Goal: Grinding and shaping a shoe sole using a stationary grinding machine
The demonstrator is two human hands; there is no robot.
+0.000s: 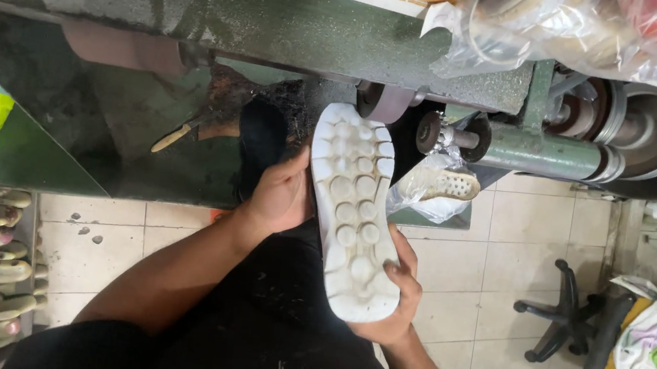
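right hand (pixel 391 297) curled under the heel at 6 o'clock, left hand (pixel 282 196) wrapped on the side at 9: both gripping one white shoe sole (pixel 354 212), tread up, toe at 12 near the grinding wheel (pixel 384 101). likely light, rubbery, flexes; hold by the edges. further out: one bagged sole (pixel 446 185) at 2, one office chair base (pixel 563 311) at 4.

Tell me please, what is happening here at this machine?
A person holds a white shoe sole with both hands, tread side up. The left hand grips its upper edge, the right hand cups its lower end. The sole's top end is up near a small wheel on a green machine. Another sole in a plastic bag lies beside it.
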